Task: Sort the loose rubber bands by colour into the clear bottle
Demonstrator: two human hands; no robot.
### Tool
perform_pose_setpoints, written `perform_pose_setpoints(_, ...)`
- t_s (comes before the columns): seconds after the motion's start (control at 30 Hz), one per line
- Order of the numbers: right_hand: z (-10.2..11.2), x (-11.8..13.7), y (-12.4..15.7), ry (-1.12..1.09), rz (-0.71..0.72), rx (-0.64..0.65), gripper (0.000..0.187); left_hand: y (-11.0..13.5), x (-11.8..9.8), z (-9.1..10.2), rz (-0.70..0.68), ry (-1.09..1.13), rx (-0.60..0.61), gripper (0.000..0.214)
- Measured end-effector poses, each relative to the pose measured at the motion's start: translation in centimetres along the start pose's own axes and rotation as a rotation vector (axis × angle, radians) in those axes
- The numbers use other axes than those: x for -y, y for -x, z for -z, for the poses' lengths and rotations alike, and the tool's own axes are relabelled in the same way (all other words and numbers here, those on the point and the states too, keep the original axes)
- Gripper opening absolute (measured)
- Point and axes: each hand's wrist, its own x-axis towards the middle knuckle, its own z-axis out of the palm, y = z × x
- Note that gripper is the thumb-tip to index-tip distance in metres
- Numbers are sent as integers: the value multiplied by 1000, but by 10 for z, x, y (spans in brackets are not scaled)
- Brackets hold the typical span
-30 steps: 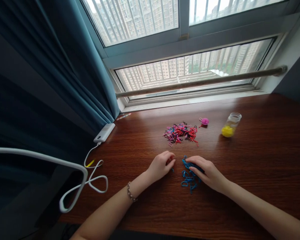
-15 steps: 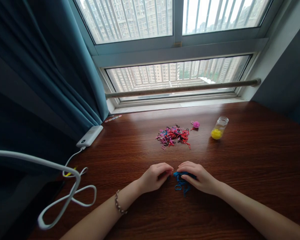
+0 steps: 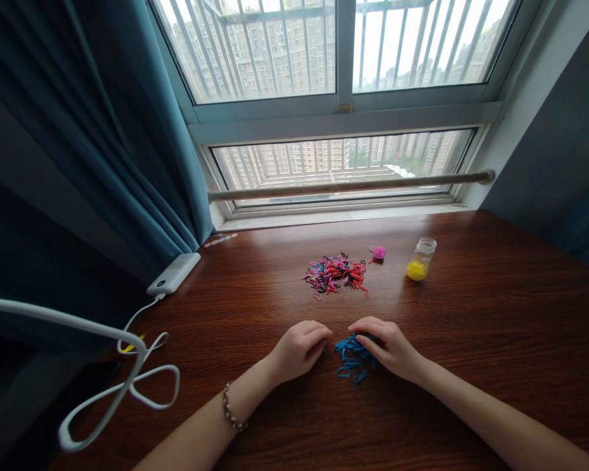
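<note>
A small heap of blue elastic bands [image 3: 349, 358] lies on the dark wooden table [image 3: 471, 340] in front of me. My right hand [image 3: 390, 348] rests on the heap's right side, fingers curled over the bands. My left hand [image 3: 299, 348] sits just left of the heap, fingers curled inward, the tips close to the bands; what they pinch is hidden. A beaded bracelet [image 3: 232, 412] is on my left wrist.
Farther back lie a pile of red, pink and dark bands [image 3: 336, 273], a pink lid [image 3: 378, 252] and a small glass jar [image 3: 421, 259] with yellow contents. A white power bank [image 3: 173, 273] with a looped white cable [image 3: 142, 376] sits at the left by the blue curtain [image 3: 103, 131].
The view has tilted up, so everything sits lower in the picture. My hands have drawn a little closer together over the blue bands, gathering the heap tighter.
</note>
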Motion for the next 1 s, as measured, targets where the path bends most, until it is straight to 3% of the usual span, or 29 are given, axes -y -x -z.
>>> perform_pose_setpoints(0.13,1,3,1,-32,18,82,22,0,5,2,46,-48,-60,22)
perform_pose_setpoints(0.33,9,-6,-8,-78,-26,-28,27,-3,14,6,91,-85,-176,21)
perform_pose_setpoints(0.43,16,-23,-30,-30,-18,-93,30,-17,24,13,55,-165,-218,21)
perform_pose_setpoints(0.57,15,-52,-78,134,69,-263,27,-54,53,18,47,-267,-247,22)
perform_pose_setpoints(0.63,12,-67,-101,244,154,-239,28,-73,70,15,121,-302,-292,24)
perform_pose_setpoints(0.77,5,-87,-121,432,175,-138,43,-88,99,3,276,-327,-320,36)
perform_pose_setpoints(0.9,5,-85,-115,440,250,-39,29,-83,106,-3,340,-285,-202,40)
perform_pose_setpoints(1.0,7,-75,-109,403,300,-22,27,-80,103,-3,360,-246,-182,38)
